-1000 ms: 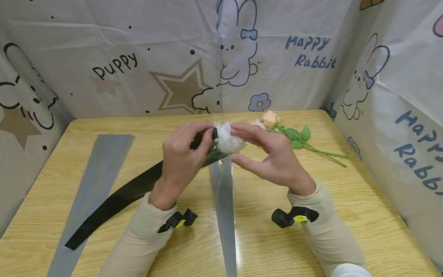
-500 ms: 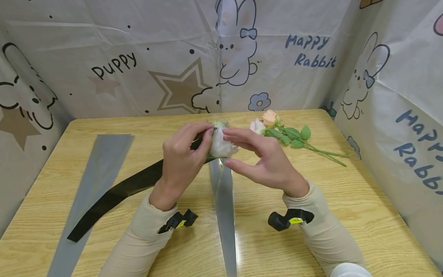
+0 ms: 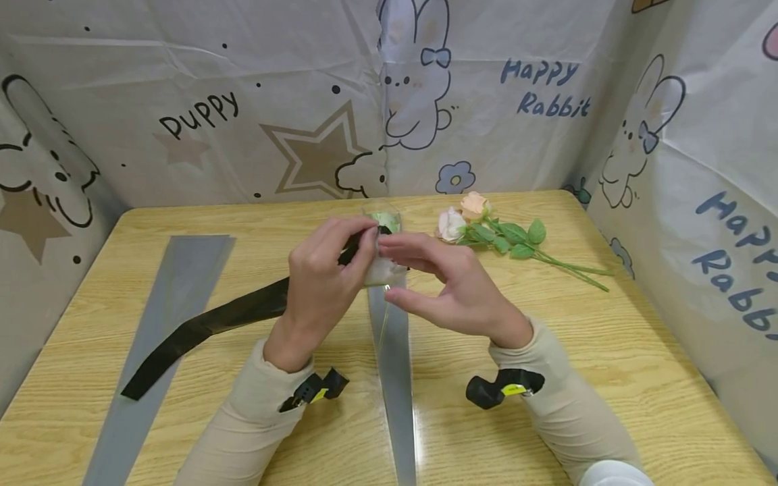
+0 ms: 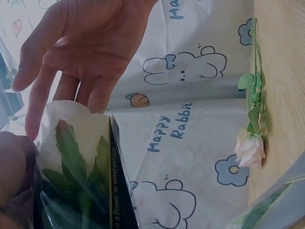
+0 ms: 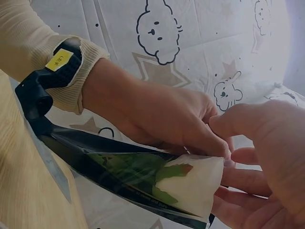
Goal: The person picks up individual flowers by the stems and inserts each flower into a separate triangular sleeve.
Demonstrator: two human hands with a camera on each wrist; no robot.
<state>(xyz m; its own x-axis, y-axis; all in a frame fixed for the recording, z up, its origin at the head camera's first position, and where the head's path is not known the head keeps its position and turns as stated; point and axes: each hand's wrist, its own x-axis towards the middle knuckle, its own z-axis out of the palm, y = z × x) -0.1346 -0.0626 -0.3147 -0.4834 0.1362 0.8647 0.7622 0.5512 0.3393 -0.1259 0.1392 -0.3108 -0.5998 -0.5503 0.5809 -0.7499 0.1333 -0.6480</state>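
My left hand (image 3: 325, 283) pinches the mouth of a long black flower sleeve (image 3: 243, 310) with a clear front. Inside that sleeve is a white rose (image 5: 200, 183) with green leaves, its bloom right at the opening in both wrist views. My right hand (image 3: 458, 287) has its fingers spread and nearly straight, with fingertips at the top of the bloom. From the head camera, the hands largely hide the rose. Below them a grey sleeve (image 3: 398, 385) lies on the table, with something green showing through its clear top end.
A second grey sleeve (image 3: 161, 344) lies flat on the left of the wooden table (image 3: 480, 418). Toward the back right rest a pale pink rose (image 3: 451, 225) and a peach rose (image 3: 474, 206) with leafy stems. Printed cloth walls (image 3: 304, 61) surround the table.
The white rose has slid left, deeper into the black sleeve, and my right hand has moved left with it. The sleeve's lower end has risen a little; my left hand keeps its pinch.
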